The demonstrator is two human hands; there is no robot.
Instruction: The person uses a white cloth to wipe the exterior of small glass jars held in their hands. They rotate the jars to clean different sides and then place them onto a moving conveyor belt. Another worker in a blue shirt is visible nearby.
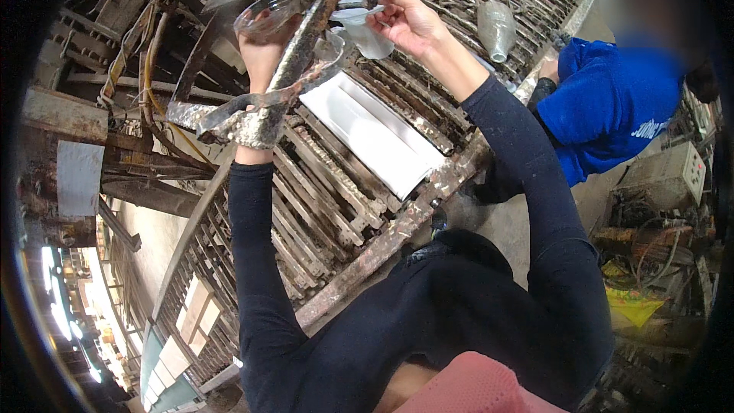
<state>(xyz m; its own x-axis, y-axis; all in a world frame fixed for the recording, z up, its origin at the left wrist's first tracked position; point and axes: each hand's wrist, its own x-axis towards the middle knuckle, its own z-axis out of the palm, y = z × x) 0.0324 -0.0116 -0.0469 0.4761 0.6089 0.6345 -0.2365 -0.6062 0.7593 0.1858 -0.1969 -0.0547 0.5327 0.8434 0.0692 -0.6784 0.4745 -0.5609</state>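
At the top of the head view, my left hand [261,55] is raised behind a rusty metal bar, its fingers closed around a clear rounded glass vessel [279,9]. My right hand [410,24] pinches the rim of a second clear glass vessel [371,40], thumb and fingers at its edge. The rusty metal bar [304,50], crusted with pale residue, slants between the two hands and ends in a curved band [260,126] across my left wrist. Parts of both vessels are hidden by the bar and my fingers.
Beneath my hands runs a long slatted rack [321,191] with crusted bars. A white sheet [375,134] lies on it, and a clear glass vase [497,30] rests farther right. A person in a blue shirt [619,103] stands at the right. Cables [145,69] and machinery fill the left.
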